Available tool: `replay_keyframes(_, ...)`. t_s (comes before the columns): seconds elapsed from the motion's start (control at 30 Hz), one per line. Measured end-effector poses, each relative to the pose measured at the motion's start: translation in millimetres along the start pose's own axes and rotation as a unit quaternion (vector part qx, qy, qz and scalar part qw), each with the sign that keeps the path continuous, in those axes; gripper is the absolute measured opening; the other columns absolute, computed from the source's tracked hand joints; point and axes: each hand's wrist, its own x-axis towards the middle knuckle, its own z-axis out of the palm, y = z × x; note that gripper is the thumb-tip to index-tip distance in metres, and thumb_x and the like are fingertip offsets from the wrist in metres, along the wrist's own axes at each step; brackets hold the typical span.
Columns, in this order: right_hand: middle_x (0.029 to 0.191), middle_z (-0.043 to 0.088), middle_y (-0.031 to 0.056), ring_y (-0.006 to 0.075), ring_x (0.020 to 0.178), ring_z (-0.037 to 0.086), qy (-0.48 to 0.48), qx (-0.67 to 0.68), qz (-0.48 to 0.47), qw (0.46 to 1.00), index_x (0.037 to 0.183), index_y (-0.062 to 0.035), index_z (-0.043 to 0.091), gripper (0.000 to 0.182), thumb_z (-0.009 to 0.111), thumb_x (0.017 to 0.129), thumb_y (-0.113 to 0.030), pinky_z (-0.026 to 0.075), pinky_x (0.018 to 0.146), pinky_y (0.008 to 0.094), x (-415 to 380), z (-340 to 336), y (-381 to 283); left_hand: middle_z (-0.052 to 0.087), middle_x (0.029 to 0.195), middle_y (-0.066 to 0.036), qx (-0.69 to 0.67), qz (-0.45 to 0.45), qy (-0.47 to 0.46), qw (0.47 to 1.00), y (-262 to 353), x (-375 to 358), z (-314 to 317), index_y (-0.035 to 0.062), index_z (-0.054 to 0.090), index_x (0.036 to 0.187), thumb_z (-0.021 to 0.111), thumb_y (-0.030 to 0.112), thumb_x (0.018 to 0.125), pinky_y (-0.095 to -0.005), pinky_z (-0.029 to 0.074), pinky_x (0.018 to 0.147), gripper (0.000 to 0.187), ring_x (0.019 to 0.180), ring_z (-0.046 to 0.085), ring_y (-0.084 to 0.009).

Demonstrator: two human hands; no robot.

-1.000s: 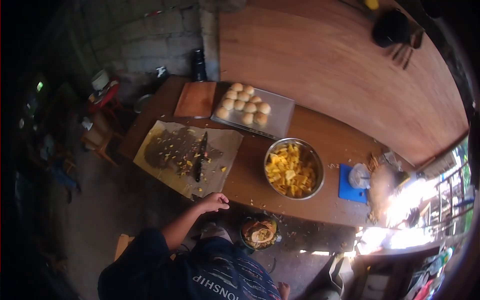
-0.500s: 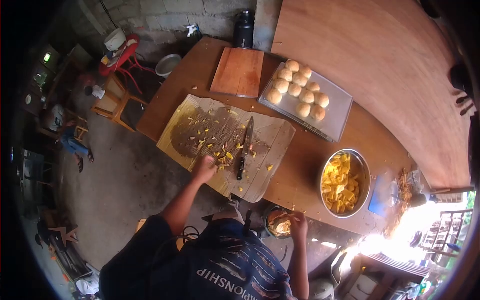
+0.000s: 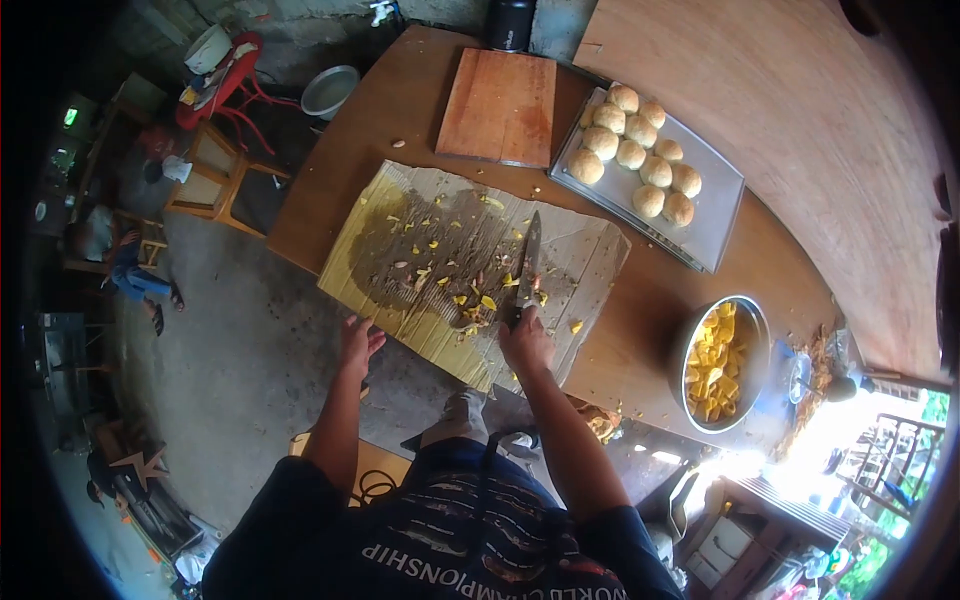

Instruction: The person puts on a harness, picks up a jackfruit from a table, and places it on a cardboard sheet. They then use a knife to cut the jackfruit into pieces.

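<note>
A stained sheet of cardboard (image 3: pixel 420 300) lies on the wooden table (image 3: pixel 400 110), strewn with yellow fruit scraps (image 3: pixel 470 300). A long knife (image 3: pixel 529 260) lies on it, blade pointing away from me. My right hand (image 3: pixel 525 340) is closed around the knife's handle at the cardboard's near edge. My left hand (image 3: pixel 357 342) hangs with fingers spread just off the cardboard's near left edge, holding nothing.
A wooden cutting board (image 3: pixel 500 105) and a metal tray of round buns (image 3: pixel 650 170) sit at the far side. A steel bowl of yellow fruit pieces (image 3: pixel 722 362) stands to the right. A dark flask (image 3: pixel 510 20) is at the back. Chairs (image 3: pixel 215 170) stand left.
My right hand came up from the bucket under the table and took hold of the knife handle. My left hand drew back off the cardboard to its near edge.
</note>
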Motion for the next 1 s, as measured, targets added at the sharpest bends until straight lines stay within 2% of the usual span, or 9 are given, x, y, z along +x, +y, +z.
replay_keyframes(0.07,0.118,0.070,0.0195,0.0439,0.110,0.069,0.005,0.015,0.043,0.999,0.135,-0.0084,0.046,0.053,0.066,0.097,-0.039,0.056,0.091,0.0539,10,-5,-3,0.047,0.143,-0.019,-0.006,0.025,-0.004,1.000,-16,7,4,0.0041,0.037,0.152,0.073,0.019,0.096,-0.0385,0.059,0.090,0.068,0.105,0.065,-0.0257)
replay_keyframes(0.13,0.126,0.067,0.0227,0.0449,0.115,0.068,0.068,0.052,0.053,0.995,0.131,-0.0071,0.048,0.047,0.059,0.099,-0.040,0.056,0.093,0.0567,17,-18,-10,0.044,0.142,-0.019,0.225,0.259,0.104,0.933,-29,17,6,0.0061,0.038,0.152,0.074,0.020,0.096,-0.0419,0.054,0.099,0.067,0.114,0.061,-0.0292)
replay_keyframes(0.27,0.124,0.067,0.0228,0.0457,0.114,0.067,0.108,0.058,0.023,0.992,0.131,-0.0083,0.051,0.043,0.056,0.100,-0.038,0.056,0.092,0.0570,66,-27,5,0.041,0.142,-0.019,0.262,0.310,0.057,0.912,-13,-6,17,0.0070,0.042,0.150,0.075,0.023,0.097,-0.0449,0.050,0.104,0.065,0.118,0.057,-0.0308)
replay_keyframes(0.33,0.126,0.067,0.0236,0.0453,0.116,0.067,0.018,0.009,0.007,1.000,0.128,-0.0082,0.056,0.040,0.054,0.101,-0.038,0.056,0.092,0.0564,92,-27,15,0.040,0.143,-0.020,0.306,0.349,0.015,0.885,-14,-1,18,0.0074,0.044,0.148,0.075,0.023,0.097,-0.0446,0.050,0.100,0.062,0.114,0.057,-0.0301)
replay_keyframes(0.5,0.108,0.075,0.0229,0.0433,0.102,0.072,0.050,0.019,0.034,0.998,0.106,-0.0072,0.071,0.032,0.062,0.095,-0.036,0.057,0.090,0.0532,110,-21,25,0.040,0.143,-0.019,0.312,0.369,-0.030,0.875,7,-30,34,0.0077,0.046,0.147,0.075,0.021,0.097,-0.0426,0.051,0.098,0.060,0.113,0.056,-0.0291)
replay_keyframes(0.73,0.102,0.075,0.0219,0.0435,0.099,0.072,0.129,0.069,-0.043,0.988,0.106,-0.0078,0.071,0.026,0.064,0.093,-0.029,0.058,0.088,0.0522,106,-15,32,0.042,0.139,-0.017,0.290,0.391,-0.079,0.870,-13,-30,49,0.0090,0.047,0.145,0.075,0.013,0.094,-0.0411,0.052,0.097,0.059,0.111,0.056,-0.0279)
replay_keyframes(0.83,0.098,0.075,0.0206,0.0426,0.097,0.072,0.084,0.045,-0.031,0.995,0.103,-0.0092,0.071,0.022,0.066,0.092,-0.027,0.057,0.085,0.0515,107,-23,25,0.047,0.140,-0.013,0.323,0.387,-0.076,0.860,-6,-42,62,0.0083,0.048,0.144,0.074,0.008,0.094,-0.0387,0.051,0.097,0.057,0.113,0.057,-0.0244)
replay_keyframes(0.87,0.107,0.074,0.0216,0.0429,0.103,0.072,0.037,0.033,-0.026,0.998,0.111,-0.0094,0.068,0.026,0.063,0.094,-0.029,0.058,0.088,0.0524,106,-29,24,0.047,0.140,-0.013,0.323,0.387,-0.076,0.860,-5,-44,66,0.0083,0.048,0.144,0.074,0.008,0.094,-0.0387,0.051,0.097,0.057,0.113,0.057,-0.0244)
replay_keyframes(1.0,0.117,0.073,0.0225,0.0418,0.109,0.071,-0.026,0.001,-0.032,0.999,0.119,-0.0096,0.067,0.032,0.066,0.093,-0.028,0.058,0.091,0.0512,106,-34,23,0.046,0.135,-0.014,0.293,0.408,-0.092,0.860,-5,-47,74,0.0085,0.049,0.141,0.075,0.011,0.093,-0.0354,0.057,0.082,0.055,0.107,0.058,-0.0257)
